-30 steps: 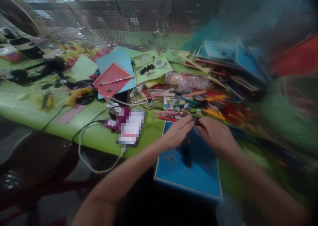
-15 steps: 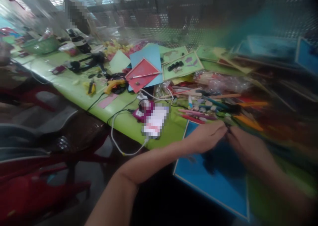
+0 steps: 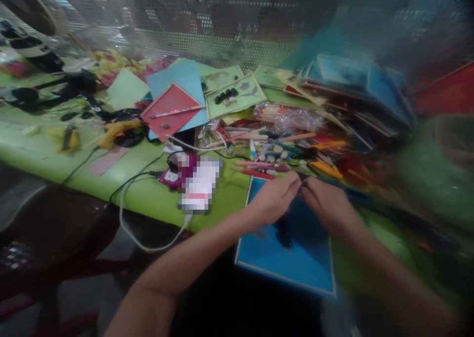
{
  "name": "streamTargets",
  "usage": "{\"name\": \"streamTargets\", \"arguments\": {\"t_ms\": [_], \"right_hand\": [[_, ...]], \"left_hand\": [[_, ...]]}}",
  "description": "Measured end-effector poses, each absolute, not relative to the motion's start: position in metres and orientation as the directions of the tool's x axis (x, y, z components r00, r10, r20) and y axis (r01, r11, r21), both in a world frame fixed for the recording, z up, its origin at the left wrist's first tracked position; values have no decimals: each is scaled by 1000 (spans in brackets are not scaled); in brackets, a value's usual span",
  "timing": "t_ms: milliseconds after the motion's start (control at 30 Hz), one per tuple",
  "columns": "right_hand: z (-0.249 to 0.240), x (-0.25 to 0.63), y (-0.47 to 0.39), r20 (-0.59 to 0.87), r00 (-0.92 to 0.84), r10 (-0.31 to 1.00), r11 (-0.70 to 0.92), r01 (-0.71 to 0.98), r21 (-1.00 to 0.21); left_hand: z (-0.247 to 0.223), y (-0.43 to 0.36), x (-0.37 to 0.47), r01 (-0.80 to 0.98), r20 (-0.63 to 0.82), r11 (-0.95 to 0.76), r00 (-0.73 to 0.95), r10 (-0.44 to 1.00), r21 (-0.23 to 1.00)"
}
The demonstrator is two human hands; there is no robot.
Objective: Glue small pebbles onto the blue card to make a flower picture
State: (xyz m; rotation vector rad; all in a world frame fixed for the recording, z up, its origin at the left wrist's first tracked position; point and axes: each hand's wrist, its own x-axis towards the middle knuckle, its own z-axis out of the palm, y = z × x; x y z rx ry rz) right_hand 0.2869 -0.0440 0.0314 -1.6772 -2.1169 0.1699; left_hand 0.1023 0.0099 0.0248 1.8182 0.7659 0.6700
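My left hand (image 3: 274, 199) and my right hand (image 3: 326, 204) meet fingertip to fingertip above a blue card (image 3: 289, 258) that lies at the near edge of the green table (image 3: 148, 194). Between the fingertips sits something small and dark (image 3: 300, 181); blur hides what it is. A dark shape (image 3: 284, 231) lies on the blue card under my hands. Just beyond the fingertips spreads a heap of coloured sticks and pens (image 3: 289, 154).
A red card (image 3: 172, 111), light-blue paper (image 3: 181, 83) and green decorated cards (image 3: 237, 96) lie farther back. A stack of blue and red framed cards (image 3: 351, 90) fills the right. A white cable (image 3: 148, 213) hangs off the edge by a pink device (image 3: 177, 171). Mesh fencing stands behind.
The view swung left and back again. My hands stayed together over the blue card, fingertips pinched at the same spot.
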Motion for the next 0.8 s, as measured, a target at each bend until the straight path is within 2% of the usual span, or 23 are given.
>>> {"name": "streamTargets", "arguments": {"t_ms": [233,400,800], "right_hand": [[28,283,-44,266,-161,950,248,910,-332],[31,282,-44,264,-151,953,243,901,-360],[37,287,-42,100,-103,990,143,749,-647]], "left_hand": [[22,9,103,242,63,-284,648,759,928],[22,9,101,241,24,-240,659,752,940],[30,13,98,296,98,-380,662,743,876]]}}
